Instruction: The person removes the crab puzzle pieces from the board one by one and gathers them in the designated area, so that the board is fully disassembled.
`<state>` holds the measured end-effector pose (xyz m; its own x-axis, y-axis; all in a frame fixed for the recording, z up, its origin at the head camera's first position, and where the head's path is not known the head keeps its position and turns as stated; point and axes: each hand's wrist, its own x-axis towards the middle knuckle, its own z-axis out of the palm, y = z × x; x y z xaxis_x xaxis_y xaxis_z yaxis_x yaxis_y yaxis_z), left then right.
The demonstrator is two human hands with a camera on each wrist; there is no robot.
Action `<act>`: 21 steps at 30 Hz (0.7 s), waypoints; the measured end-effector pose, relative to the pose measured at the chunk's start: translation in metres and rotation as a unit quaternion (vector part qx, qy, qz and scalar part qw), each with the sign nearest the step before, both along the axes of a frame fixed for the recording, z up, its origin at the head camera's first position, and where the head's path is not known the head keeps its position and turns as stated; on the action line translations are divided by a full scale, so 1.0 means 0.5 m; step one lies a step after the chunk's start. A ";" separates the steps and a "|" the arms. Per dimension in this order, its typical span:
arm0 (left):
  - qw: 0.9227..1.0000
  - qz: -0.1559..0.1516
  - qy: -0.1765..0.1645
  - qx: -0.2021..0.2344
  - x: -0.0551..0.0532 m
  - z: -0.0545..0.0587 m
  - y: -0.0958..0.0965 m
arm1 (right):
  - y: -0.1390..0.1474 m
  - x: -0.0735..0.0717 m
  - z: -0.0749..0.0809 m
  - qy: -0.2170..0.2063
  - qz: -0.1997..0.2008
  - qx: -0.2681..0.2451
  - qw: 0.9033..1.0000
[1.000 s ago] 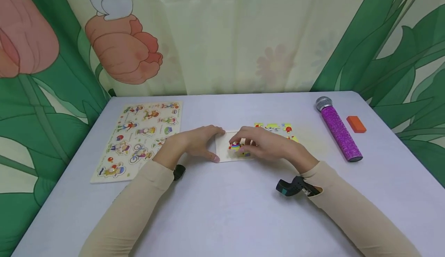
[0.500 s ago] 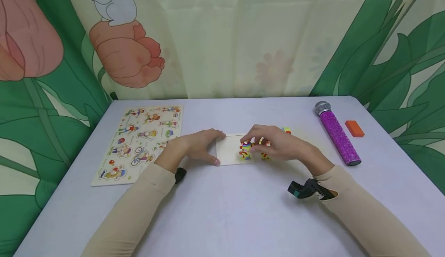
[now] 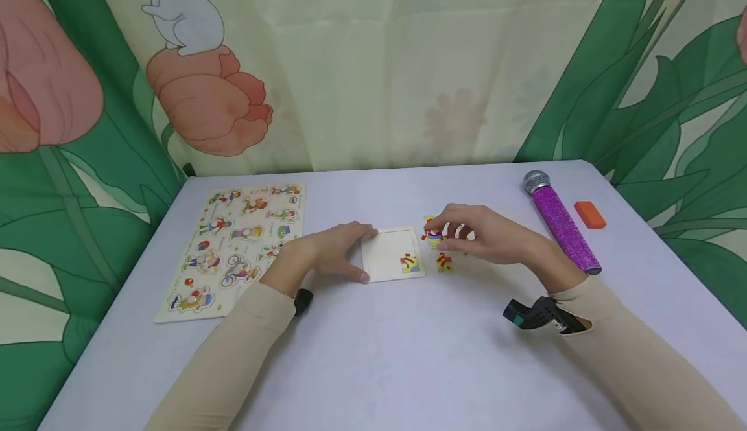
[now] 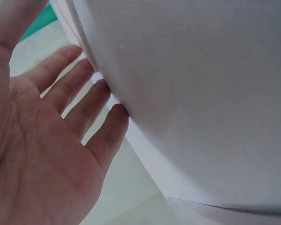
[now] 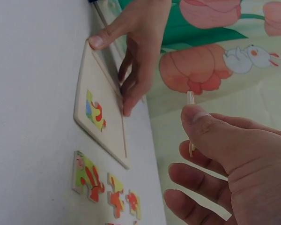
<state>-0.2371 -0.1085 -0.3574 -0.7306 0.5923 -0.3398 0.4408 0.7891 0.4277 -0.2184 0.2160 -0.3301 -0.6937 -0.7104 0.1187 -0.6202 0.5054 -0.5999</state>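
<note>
My left hand [image 3: 329,253] rests at the left side of a shallow wooden puzzle tray [image 3: 382,253], thumb on the near corner and fingers at the far one. Its fingers look relaxed and spread in the left wrist view. One red and yellow puzzle piece [image 3: 410,263] lies in the tray's near right corner. Right of the tray, my right hand [image 3: 490,236] pinches a colourful puzzle piece [image 5: 191,98] between thumb and fingers, raised above the table. Below it lies a loose piece [image 3: 443,262]; more loose pieces [image 5: 116,196] show in the right wrist view, partly hidden from the head camera.
A large picture board [image 3: 216,249] with several printed figures lies at the left. A purple glitter microphone [image 3: 563,227] and an orange block [image 3: 590,214] are at the right. A printed curtain [image 3: 362,81] hangs behind the white table [image 3: 373,360].
My right hand has moved right with the puzzle piece, from over the tray to beyond its right edge. The piece in the tray's corner is now uncovered. My left hand stays at the tray.
</note>
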 end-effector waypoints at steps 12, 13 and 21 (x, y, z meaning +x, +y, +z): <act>1.000 -0.003 0.009 -0.004 0.003 -0.005 0.001 | 0.029 0.018 -0.029 0.004 -0.014 -0.016 1.000; 1.000 -0.004 0.010 -0.004 0.002 -0.006 0.001 | 0.031 0.020 -0.030 0.003 -0.017 -0.018 1.000; 1.000 -0.013 0.018 -0.009 -0.002 -0.003 0.001 | 0.052 0.027 -0.043 0.017 -0.027 -0.045 0.998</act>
<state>-0.2381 -0.1080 -0.3589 -0.7275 0.6050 -0.3235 0.4759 0.7847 0.3972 -0.2049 0.2420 -0.3516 -0.7258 -0.6569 0.2044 -0.6134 0.4835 -0.6244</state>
